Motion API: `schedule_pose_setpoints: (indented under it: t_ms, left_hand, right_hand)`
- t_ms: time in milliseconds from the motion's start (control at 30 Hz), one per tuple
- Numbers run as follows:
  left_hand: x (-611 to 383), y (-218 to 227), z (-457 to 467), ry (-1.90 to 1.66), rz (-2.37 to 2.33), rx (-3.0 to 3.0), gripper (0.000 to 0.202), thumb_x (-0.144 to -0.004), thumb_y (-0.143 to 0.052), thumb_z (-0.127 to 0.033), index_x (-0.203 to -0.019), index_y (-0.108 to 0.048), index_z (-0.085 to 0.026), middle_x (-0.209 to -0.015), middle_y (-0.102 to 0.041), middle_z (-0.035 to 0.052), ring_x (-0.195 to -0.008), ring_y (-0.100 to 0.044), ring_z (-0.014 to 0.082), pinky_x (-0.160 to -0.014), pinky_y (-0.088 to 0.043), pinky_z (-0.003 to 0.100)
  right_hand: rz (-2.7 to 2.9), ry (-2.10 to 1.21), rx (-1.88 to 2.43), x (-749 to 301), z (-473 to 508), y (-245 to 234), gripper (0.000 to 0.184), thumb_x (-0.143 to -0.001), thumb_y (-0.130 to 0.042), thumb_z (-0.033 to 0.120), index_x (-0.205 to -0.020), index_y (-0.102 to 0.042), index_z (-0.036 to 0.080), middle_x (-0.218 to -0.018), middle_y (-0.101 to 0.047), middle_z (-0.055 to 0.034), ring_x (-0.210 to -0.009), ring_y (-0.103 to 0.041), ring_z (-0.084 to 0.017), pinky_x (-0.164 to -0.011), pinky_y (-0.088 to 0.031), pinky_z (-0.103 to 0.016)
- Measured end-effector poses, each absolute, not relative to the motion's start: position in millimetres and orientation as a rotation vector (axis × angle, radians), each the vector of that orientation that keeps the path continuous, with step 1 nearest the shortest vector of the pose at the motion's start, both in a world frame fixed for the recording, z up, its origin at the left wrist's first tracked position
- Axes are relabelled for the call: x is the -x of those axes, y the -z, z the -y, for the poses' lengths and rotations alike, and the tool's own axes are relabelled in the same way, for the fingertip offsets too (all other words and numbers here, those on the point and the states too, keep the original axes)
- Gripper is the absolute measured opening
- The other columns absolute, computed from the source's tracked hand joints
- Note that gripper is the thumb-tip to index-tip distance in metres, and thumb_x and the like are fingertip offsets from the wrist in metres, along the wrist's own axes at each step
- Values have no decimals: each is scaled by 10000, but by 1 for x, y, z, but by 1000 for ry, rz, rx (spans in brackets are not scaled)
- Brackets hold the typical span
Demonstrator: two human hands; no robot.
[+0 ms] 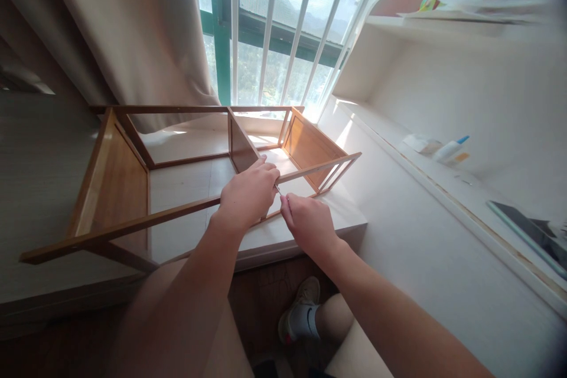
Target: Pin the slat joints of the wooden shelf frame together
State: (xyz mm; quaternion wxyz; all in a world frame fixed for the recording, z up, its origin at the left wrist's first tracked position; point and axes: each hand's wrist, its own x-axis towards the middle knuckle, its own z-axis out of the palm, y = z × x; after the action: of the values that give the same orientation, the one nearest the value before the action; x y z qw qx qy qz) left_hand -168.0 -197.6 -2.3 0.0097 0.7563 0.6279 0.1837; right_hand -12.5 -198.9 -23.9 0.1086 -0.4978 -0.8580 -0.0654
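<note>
A brown wooden shelf rack (172, 207) lies on its side on the pale window ledge, with solid panels at both ends and one across the middle. My left hand (250, 192) is closed over its near long rail, where the middle panel (241, 144) meets it. Just to the right, my right hand (310, 221) is pinched around a thin metal tool (278, 190), its tip against or very near the rail by my left fingers. Most of the tool is hidden in my fist, so its exact kind does not show.
Behind the rack stand a barred window (287, 29) and a beige curtain (133, 23). On the white counter (398, 159) at right lie a white tube with a blue tip (449, 150) and a dark-screened tablet or phone (527, 233). My shoe (305, 301) is on the floor below.
</note>
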Motion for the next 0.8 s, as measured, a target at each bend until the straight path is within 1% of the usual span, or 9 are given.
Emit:
schedule_pose_setpoints:
  t_ms: [233,367,467,600,700,800]
  left_hand:
    - [168,2,196,-567,-1962,-2348,127,-888,-489,-181,-894,-594,-252,-1162,-655,9,-1385,-408,189,-835,-522,275]
    - [168,3,196,-557,-1958,-2349,141,-871,-493,-161,-901,-598,-250,-1156,-651,7,-1389,-398,181,-854,-516,268]
    - [168,3,197,-561,-1962,-2348,145,-868,-498,-165,-925,-604,-247,-1170,-647,12,-1388,-398,179,-877,-509,264]
    - [168,3,198,-565,-1970,-2355,128,-871,-504,-176,-905,-599,-255,-1155,-653,2,-1381,-409,185,-841,-524,272]
    - [168,3,198,-575,-1967,-2361,124,-879,-508,-181,-909,-605,-252,-1155,-655,11,-1384,-407,190,-846,-525,272]
    - [168,3,197,-564,-1961,-2355,145,-886,-500,-176,-938,-616,-245,-1173,-651,27,-1394,-393,191,-879,-519,271]
  right_hand:
    - [2496,201,1434,16,202,22,385,-1017,-344,342,-774,-607,201,-693,-687,-35,-590,-593,-159,-546,-144,-316]
    - [2424,66,1484,18,201,25,402,-1013,-341,342,-731,-591,202,-652,-657,-33,-569,-536,-154,-555,-152,-315]
    - [2319,-152,1476,20,200,32,417,-1011,-334,340,-679,-543,197,-611,-602,-19,-566,-479,-143,-563,-191,-300]
    - [2058,-532,1362,23,202,41,433,-997,-346,378,-611,-438,204,-548,-485,18,-544,-400,-127,-562,-247,-270]
    - [1792,-903,1256,29,204,48,459,-987,-359,434,-586,-396,212,-496,-431,35,-497,-383,-117,-517,-264,-256]
    - [1445,-1303,1142,37,207,51,456,-954,-413,471,-574,-353,226,-423,-359,65,-399,-317,-96,-435,-238,-244]
